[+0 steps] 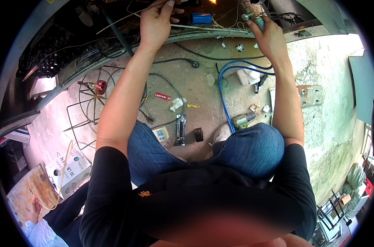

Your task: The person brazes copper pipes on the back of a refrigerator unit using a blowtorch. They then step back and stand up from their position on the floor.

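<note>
Up at the opening of a dark metal appliance (82, 53), my left hand (156, 22) is closed around a thin rod (112, 23), its fingertips partly hidden. My right hand (267, 35) grips the handle of a gas torch (248, 15) at the top right. A small orange flame (213, 1) glows inside, between my hands, near the upper edge. Below it lies a blue cylinder (201, 18) among loose wires. Blue hoses (222, 94) run down from near my right wrist, past my knee.
On the floor are a black wire rack (84, 119), a cordless drill (242, 120), a socket strip (160, 133) and a plug (194, 64). A cardboard box (69, 173) and another person's hand (35, 208) are at the lower left; stacked metal items (333, 212) at the lower right.
</note>
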Tool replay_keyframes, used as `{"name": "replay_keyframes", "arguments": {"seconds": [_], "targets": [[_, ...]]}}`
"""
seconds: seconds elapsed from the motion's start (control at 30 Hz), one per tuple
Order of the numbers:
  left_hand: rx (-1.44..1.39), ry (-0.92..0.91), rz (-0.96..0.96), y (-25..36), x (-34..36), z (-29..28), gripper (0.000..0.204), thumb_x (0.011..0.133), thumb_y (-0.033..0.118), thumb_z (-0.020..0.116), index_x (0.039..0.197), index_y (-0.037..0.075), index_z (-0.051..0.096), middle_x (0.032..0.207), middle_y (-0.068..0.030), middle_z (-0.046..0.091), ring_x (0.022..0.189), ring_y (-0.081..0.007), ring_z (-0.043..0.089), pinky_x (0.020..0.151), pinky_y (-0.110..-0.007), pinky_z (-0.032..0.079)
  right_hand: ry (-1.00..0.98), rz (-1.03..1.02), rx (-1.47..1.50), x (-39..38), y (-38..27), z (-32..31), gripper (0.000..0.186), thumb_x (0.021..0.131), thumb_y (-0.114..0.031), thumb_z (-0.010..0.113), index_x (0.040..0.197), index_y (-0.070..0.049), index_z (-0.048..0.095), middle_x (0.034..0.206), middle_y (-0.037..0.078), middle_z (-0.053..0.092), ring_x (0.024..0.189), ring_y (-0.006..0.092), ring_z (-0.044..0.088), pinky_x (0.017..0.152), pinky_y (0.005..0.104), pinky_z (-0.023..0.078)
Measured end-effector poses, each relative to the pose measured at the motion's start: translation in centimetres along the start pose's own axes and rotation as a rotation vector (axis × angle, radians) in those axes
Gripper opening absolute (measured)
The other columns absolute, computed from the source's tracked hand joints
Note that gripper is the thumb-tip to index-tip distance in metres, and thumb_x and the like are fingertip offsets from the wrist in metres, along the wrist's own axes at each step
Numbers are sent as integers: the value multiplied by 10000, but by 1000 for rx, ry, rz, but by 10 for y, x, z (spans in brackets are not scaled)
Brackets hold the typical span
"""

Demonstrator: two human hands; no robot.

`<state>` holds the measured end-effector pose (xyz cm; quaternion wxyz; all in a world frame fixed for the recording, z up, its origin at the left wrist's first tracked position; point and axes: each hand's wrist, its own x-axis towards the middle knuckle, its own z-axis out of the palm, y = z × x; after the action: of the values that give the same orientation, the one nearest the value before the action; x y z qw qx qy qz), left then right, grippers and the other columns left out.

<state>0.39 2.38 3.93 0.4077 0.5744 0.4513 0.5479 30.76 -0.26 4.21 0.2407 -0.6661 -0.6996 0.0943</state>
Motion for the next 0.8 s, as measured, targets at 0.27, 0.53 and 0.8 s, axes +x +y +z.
{"name": "replay_keyframes", "arguments": {"seconds": [0.27,0.53,0.8], "targets": [[-7,16,-37,0,4,-10,279,1077,199,536,1224,11,679,918,-67,735,756,-100,671,632,-240,532,55,-28,44,-2,-2,0,466,963,-407,649,1052,49,678,865,290,693,858,466,682,765,499,520],[8,6,-70,3,-2,-11,289,1074,214,551,1225,1,675,1013,-59,725,845,-112,697,637,-235,531,206,38,217,-36,7,-23,320,982,-315,665,1058,-3,672,750,149,666,649,252,617,642,364,485],[-12,17,-60,16,-11,-6,276,1068,184,548,1226,0,680,1046,-88,725,817,-150,706,672,-261,548,258,460,906,-132,59,-2,285,1000,-251,658,1054,28,645,677,19,523,602,116,490,571,302,420]]}}
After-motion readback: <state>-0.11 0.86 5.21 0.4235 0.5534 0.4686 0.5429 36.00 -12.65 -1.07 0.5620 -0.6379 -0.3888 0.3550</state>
